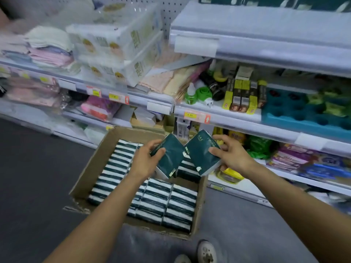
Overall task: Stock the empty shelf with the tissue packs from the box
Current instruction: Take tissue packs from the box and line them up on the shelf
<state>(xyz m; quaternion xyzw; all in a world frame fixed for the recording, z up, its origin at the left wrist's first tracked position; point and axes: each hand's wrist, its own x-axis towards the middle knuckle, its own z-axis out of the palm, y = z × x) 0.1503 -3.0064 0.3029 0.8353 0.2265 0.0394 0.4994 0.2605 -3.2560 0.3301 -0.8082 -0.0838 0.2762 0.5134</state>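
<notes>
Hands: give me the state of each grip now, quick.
Left hand: closed on a dark green tissue pack.
Right hand: closed on another dark green tissue pack.

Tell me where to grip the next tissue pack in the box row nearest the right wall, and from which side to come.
Come from straight above. The tissue packs stand on edge, tightly packed in the cardboard box, so only their narrow top edges show. Pinch one pack across its thin width at the top, probably starting at the gap by the right hand, where a face looks exposed.
</notes>
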